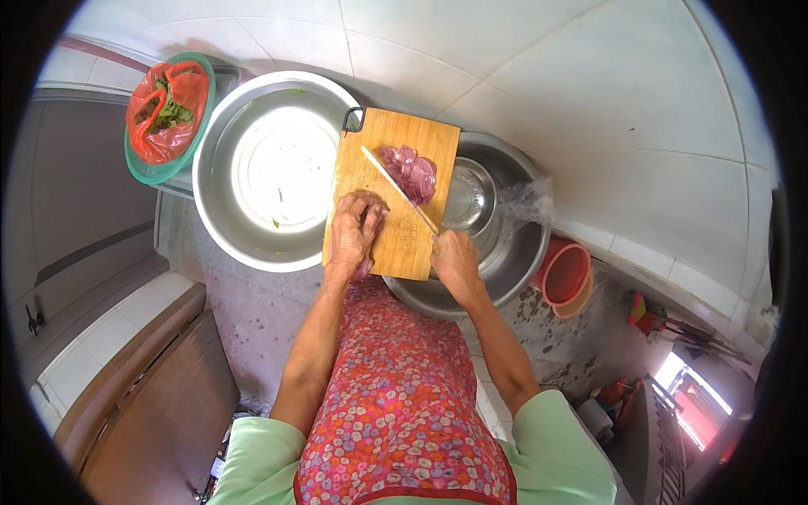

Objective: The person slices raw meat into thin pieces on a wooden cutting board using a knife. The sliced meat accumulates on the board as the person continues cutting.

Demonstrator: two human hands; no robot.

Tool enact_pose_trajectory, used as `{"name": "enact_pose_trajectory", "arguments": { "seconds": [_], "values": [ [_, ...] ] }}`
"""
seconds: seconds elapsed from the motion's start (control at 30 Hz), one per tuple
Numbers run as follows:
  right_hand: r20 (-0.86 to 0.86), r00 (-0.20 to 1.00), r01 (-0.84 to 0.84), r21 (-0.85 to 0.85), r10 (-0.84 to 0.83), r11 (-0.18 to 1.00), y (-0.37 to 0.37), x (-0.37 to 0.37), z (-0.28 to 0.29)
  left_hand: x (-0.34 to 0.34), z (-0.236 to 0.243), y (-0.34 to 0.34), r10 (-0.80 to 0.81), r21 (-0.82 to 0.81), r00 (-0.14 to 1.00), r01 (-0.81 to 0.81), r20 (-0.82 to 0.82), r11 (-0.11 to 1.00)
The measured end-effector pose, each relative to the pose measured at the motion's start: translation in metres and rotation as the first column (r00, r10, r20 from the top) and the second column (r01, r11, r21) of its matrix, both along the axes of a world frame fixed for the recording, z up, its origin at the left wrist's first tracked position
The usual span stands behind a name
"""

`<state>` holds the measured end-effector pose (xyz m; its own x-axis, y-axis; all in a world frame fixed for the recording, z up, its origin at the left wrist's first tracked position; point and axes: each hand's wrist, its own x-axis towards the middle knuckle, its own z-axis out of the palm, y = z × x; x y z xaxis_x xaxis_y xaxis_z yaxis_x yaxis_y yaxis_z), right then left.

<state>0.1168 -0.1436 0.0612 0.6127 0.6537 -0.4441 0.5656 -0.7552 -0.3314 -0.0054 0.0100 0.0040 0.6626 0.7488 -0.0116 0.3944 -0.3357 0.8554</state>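
Note:
A wooden cutting board [412, 126] with a dark corner handle spans two metal basins in front of me. My left hand [353, 229] is closed over a piece of raw meat [364, 269] on the board's left side; most of that piece is hidden under the fingers and wrist. In my right hand [456, 259], at the board's right edge, is the handle of a knife [394, 182]. Its blade points up and left across the board, between my left hand and a small pile of sliced red meat [411, 173]. The blade is apart from my left fingers.
At left stands a large metal basin [220, 220] of water with bits of leaf. The right basin [528, 268] contains a smaller metal bowl [471, 199] and a clear plastic bag [525, 202]. A green basket [151, 173] holds leafy greens in a red bag. Red buckets [566, 274] stand by the tiled wall.

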Motion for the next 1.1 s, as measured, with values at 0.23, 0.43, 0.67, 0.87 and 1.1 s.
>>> {"name": "enact_pose_trajectory", "arguments": {
  "seconds": [0.23, 0.43, 0.67, 0.87, 1.1],
  "values": [
    [-0.099, 0.995, -0.025, -0.012, 0.024, 1.0, 0.0, -0.019, 0.025, -0.006, 0.007, -0.002, 0.028, 0.016, 0.997, -0.027, -0.073, 0.999],
    [0.004, 0.997, -0.074, -0.044, 0.074, 0.996, -0.007, -0.033, 0.032, -0.001, 0.009, -0.002, 0.016, 0.05, 0.999, -0.013, -0.051, 0.999],
    [-0.055, 0.998, -0.036, -0.108, 0.03, 0.994, -0.006, -0.04, 0.037, -0.002, 0.0, -0.002, 0.017, 0.012, 0.997, -0.016, -0.079, 1.0],
    [-0.124, 0.992, -0.027, -0.127, 0.011, 0.992, 0.005, -0.043, 0.029, 0.004, 0.007, -0.002, 0.022, -0.038, 0.997, -0.025, -0.069, 0.999],
    [-0.251, 0.968, -0.03, -0.142, -0.007, 0.989, 0.03, -0.029, 0.022, 0.002, -0.003, -0.001, 0.047, -0.064, 0.998, -0.049, -0.033, 0.997]
  ]
}}
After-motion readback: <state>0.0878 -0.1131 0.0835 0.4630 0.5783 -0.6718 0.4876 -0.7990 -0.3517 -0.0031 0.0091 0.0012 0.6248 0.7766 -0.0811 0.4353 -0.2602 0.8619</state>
